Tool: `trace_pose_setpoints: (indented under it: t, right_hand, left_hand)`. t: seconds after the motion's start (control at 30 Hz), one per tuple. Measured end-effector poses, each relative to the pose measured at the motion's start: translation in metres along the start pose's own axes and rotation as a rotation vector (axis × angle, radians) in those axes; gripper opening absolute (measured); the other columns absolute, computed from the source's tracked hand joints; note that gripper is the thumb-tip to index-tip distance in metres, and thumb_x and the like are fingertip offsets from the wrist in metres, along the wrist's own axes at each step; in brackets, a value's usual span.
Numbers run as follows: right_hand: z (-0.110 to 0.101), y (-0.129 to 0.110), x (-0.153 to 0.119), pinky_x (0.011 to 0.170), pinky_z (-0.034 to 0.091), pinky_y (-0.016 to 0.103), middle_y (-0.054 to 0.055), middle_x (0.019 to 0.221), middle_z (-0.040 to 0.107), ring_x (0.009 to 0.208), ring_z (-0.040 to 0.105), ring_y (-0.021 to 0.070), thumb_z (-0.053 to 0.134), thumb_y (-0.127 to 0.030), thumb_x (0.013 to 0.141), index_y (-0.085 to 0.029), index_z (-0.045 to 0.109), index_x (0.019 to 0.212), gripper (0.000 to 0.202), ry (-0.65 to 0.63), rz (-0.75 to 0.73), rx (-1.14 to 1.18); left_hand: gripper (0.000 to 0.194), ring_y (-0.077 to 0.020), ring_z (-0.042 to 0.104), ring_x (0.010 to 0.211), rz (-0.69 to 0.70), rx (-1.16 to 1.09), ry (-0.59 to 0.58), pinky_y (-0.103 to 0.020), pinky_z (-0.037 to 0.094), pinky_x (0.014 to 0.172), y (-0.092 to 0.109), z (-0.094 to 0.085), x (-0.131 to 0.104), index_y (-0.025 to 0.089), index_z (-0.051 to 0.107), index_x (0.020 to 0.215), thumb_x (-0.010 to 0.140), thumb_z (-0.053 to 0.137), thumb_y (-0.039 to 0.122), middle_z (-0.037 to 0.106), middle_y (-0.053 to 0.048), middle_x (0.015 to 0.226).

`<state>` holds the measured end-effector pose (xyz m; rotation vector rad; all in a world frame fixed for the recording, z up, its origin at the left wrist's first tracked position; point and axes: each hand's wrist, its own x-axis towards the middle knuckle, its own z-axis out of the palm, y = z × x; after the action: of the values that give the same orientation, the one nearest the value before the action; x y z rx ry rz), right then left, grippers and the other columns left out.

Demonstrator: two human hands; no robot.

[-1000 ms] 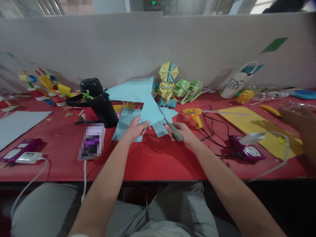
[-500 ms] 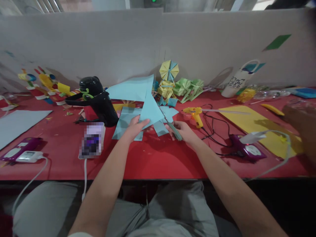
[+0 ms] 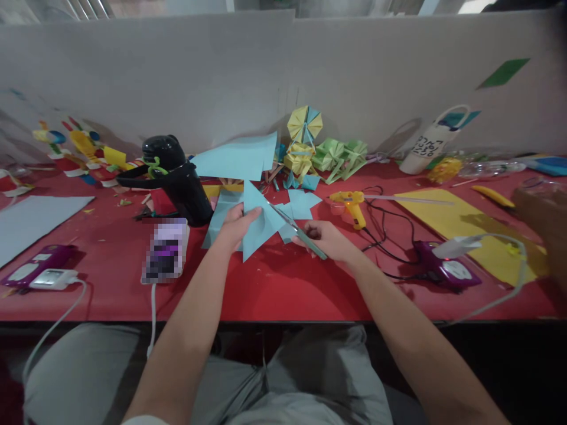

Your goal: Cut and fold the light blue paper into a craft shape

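My left hand (image 3: 239, 227) pinches a light-blue piece of paper (image 3: 263, 221), thumb on top, above the red table. The paper is roughly triangular, with one point upward and another toward me. In my right hand (image 3: 325, 239) is a pair of scissors (image 3: 305, 237) with greenish handles, fingers curled around them. Their blades point up and left and lie along the paper's right edge; whether they cut into it I cannot tell. Under and behind the paper lie more blue sheets (image 3: 221, 215) and cut blue pieces (image 3: 303, 205).
A black bottle (image 3: 188, 189) and a phone (image 3: 166, 251) stand and lie to the left. A yellow glue gun (image 3: 351, 203) with its cord sits on the right, near a purple power strip (image 3: 447, 265) and yellow paper (image 3: 469, 227). Folded paper shapes (image 3: 305, 139) stand behind.
My left hand has turned the blue paper, so one corner now points down toward me. The paper has shifted slightly left. The scissors' blades now show more along its right edge.
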<state>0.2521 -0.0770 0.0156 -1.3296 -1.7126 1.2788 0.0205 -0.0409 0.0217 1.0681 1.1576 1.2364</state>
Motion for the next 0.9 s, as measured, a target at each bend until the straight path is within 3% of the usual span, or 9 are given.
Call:
trace_pose_setpoints:
  t: [0.6,0.9]
  right_hand:
    - [0.0002,-0.0012,-0.0016,0.039,0.032,0.021,-0.003,0.056,0.057,0.044,0.05,0.0098,0.073,-0.057,0.069,-0.02,0.048,0.071,0.045,-0.016,-0.006,0.011]
    - [0.0009,-0.0053,-0.0028,0.041,0.033,0.022,-0.006,0.054,0.049,0.045,0.048,0.0091,0.073,-0.057,0.068,-0.02,0.044,0.073,0.046,-0.013,0.003,0.082]
  left_hand:
    - [0.039,-0.0196,0.066,0.076,0.07,-0.044,-0.008,-0.033,0.054,0.073,-0.0059,0.0011,0.0004,0.016,0.066,0.09,0.063,0.077,0.041,0.072,-0.007,0.087]
    - [0.038,-0.0202,0.066,0.079,0.086,-0.053,-0.007,-0.035,0.053,0.076,-0.0036,0.0025,-0.0013,0.016,0.066,0.091,0.064,0.076,0.041,0.072,-0.007,0.091]
